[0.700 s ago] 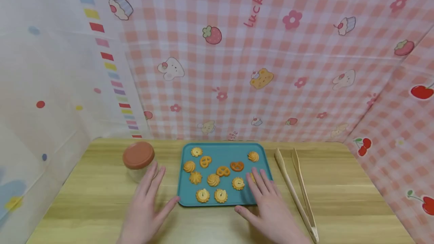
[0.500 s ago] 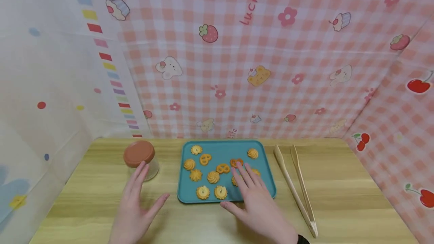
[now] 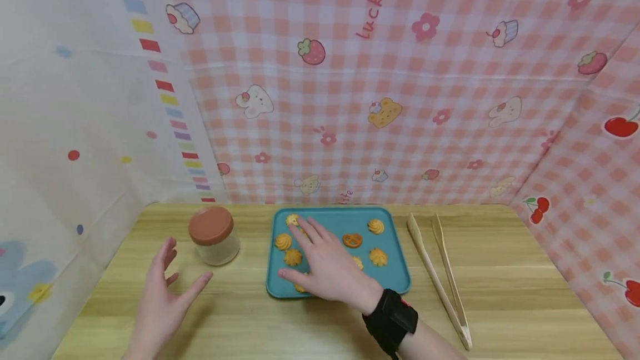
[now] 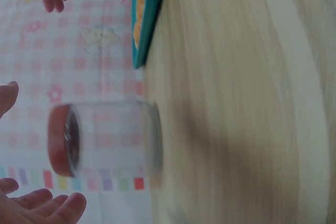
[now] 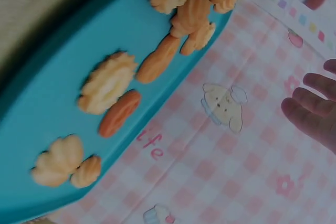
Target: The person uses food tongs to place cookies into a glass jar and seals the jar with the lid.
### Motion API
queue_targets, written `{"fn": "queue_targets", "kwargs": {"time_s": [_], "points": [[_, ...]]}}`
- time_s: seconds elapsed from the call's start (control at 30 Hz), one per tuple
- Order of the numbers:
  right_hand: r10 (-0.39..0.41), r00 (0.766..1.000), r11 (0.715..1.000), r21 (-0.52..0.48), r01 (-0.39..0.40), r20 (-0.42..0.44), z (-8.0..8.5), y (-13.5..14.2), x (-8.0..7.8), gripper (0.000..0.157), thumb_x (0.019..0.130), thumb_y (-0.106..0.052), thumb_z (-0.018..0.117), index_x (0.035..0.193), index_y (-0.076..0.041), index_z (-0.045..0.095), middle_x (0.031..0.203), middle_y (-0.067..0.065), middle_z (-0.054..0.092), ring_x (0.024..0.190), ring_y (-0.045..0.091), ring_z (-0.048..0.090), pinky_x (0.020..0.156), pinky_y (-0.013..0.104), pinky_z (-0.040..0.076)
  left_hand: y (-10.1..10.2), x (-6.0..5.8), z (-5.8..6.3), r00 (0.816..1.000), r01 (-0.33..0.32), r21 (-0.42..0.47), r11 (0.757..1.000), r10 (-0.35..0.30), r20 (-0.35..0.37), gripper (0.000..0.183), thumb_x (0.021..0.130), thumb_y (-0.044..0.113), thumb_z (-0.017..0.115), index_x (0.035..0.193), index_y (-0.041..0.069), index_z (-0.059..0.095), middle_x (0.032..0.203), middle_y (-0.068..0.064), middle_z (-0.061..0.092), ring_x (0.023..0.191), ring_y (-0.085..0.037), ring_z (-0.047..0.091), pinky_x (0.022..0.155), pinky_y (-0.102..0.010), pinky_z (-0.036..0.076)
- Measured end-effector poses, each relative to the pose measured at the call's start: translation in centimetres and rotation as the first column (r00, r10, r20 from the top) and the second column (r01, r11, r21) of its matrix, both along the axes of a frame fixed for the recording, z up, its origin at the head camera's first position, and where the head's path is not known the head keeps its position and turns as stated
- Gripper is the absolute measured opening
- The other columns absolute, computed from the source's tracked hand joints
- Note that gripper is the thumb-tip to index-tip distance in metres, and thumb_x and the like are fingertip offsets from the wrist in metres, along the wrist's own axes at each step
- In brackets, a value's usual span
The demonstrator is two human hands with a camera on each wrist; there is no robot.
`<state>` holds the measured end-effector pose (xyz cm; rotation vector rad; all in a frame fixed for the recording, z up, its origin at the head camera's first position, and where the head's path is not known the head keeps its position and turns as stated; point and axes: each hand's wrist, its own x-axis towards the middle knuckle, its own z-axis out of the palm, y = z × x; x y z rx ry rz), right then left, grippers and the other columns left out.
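Note:
A clear jar [image 3: 218, 253] with a reddish-brown lid [image 3: 211, 225] stands upright at the left of the table. My left hand [image 3: 162, 296] is spread in front and to the left of it, apart from the jar, holding nothing. To the right lies a teal tray [image 3: 402, 279] carrying several cookies [image 3: 378, 256] and a brown pretzel [image 3: 352, 240]. Over the tray's left half hovers my right hand [image 3: 327, 263], fingers extended, covering some cookies from the head view. In the right wrist view its fingers [image 5: 310, 103] hold nothing and are clear of the cookies.
Wooden tongs [image 3: 442, 282] lie to the right of the tray, their hinge toward the table's front. Behind the wooden table [image 3: 505, 271] hangs a pink checked cloth [image 3: 350, 88]. A white cloth with colored dots [image 3: 75, 104] closes off the left side.
My right hand has swept left across the tray, from its right side to its left half. My left hand has drawn back to the left, away from the jar.

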<state>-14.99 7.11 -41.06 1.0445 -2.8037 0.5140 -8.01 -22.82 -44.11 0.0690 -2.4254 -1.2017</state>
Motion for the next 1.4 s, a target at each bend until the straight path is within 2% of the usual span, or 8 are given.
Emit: {"fn": "queue_targets", "kwargs": {"time_s": [0.13, 0.17, 0.3, 0.53, 0.73, 0.9, 1.2, 1.4], "points": [[0.033, 0.999, 0.998, 0.044, -0.032, -0.011, 0.1, -1.2, -1.4, 0.089, 0.089, -0.073, 0.032, 0.155, -0.014, 0.026, 0.158, 0.007, 0.020, 0.143, 0.027, 0.019, 0.107, 0.050, 0.032, -0.9, -1.1, -0.2, 0.999, 0.031, 0.022, 0.999, -0.032, 0.031, 0.102, 0.080, 0.022, 0.078, 0.155, 0.002, 0.012, 0.148, -0.023, 0.032, 0.130, -0.041, 0.036, 0.091, -0.055, 0.042], [0.040, 0.999, 0.998, 0.051, -0.039, -0.016, 0.0, -1.5, -1.8, 0.089, 0.089, -0.073, 0.032, 0.155, -0.013, 0.026, 0.158, 0.008, 0.021, 0.143, 0.028, 0.020, 0.106, 0.049, 0.033, -1.1, -1.4, -0.3, 0.999, 0.035, 0.018, 0.999, -0.036, 0.038, 0.102, 0.080, 0.023, 0.078, 0.155, 0.002, 0.012, 0.148, -0.024, 0.032, 0.130, -0.042, 0.036, 0.091, -0.056, 0.042], [0.063, 0.998, 0.996, 0.071, -0.062, -0.015, -0.1, -2.4, -2.9, 0.089, 0.089, -0.072, 0.033, 0.154, -0.011, 0.028, 0.157, 0.009, 0.022, 0.143, 0.029, 0.021, 0.107, 0.048, 0.032, -1.7, -2.2, -0.7, 0.996, 0.046, -0.017, 0.999, -0.045, 0.074, 0.103, 0.081, 0.027, 0.077, 0.155, 0.001, 0.010, 0.147, -0.026, 0.032, 0.128, -0.043, 0.038, 0.090, -0.054, 0.043], [0.098, 0.995, 0.988, 0.117, -0.097, -0.009, -0.3, -4.7, -4.7, 0.089, 0.089, -0.073, 0.033, 0.154, -0.011, 0.028, 0.158, 0.008, 0.021, 0.143, 0.026, 0.021, 0.109, 0.044, 0.030, -2.4, -3.1, -1.1, 0.986, 0.096, 0.021, 0.995, -0.098, 0.137, 0.108, 0.082, 0.030, 0.075, 0.155, 0.000, 0.001, 0.148, -0.031, 0.026, 0.130, -0.048, 0.033, 0.093, -0.055, 0.041], [0.113, 0.993, 0.983, 0.144, -0.115, 0.024, -0.5, -6.9, -6.1, 0.091, 0.088, -0.074, 0.035, 0.155, -0.013, 0.025, 0.157, 0.007, 0.022, 0.144, 0.025, 0.017, 0.108, 0.045, 0.031, -2.8, -4.2, -1.4, 0.975, 0.143, -0.001, 0.990, -0.141, 0.172, 0.110, 0.082, 0.033, 0.075, 0.154, -0.002, -0.001, 0.148, -0.034, 0.025, 0.129, -0.050, 0.033, 0.093, -0.055, 0.040], [0.143, 0.989, 0.978, 0.148, -0.146, 0.031, -0.7, -9.2, -6.7, 0.093, 0.087, -0.073, 0.036, 0.156, -0.012, 0.023, 0.156, 0.006, 0.025, 0.142, 0.024, 0.023, 0.110, 0.037, 0.028, -3.0, -5.3, -1.4, 0.963, 0.183, 0.000, 0.983, -0.179, 0.202, 0.111, 0.083, 0.035, 0.074, 0.154, -0.003, -0.003, 0.148, -0.035, 0.023, 0.129, -0.052, 0.031, 0.093, -0.056, 0.041], [0.145, 0.983, 0.989, -0.003, -0.145, 0.114, -0.3, -12.5, -7.1, 0.092, 0.083, -0.070, 0.051, 0.154, -0.017, 0.025, 0.149, 0.000, 0.035, 0.133, 0.015, 0.037, 0.101, 0.028, 0.039, -3.1, -6.8, -1.2, 0.920, 0.280, 0.054, 0.959, -0.284, 0.270, 0.109, 0.082, 0.035, 0.074, 0.154, -0.003, 0.002, 0.148, -0.033, 0.025, 0.130, -0.049, 0.032, 0.095, -0.054, 0.041], [0.152, 0.976, 0.988, -0.046, -0.147, 0.156, -0.3, -13.8, -7.2, 0.095, 0.082, -0.066, 0.057, 0.155, -0.015, 0.023, 0.141, -0.002, 0.041, 0.119, 0.009, 0.047, 0.090, 0.017, 0.042, -3.3, -7.4, -1.6, 0.925, 0.284, 0.064, 0.957, -0.291, 0.245, 0.104, 0.080, 0.028, 0.077, 0.152, -0.006, 0.010, 0.144, -0.033, 0.029, 0.129, -0.048, 0.032, 0.097, -0.051, 0.039]]}}
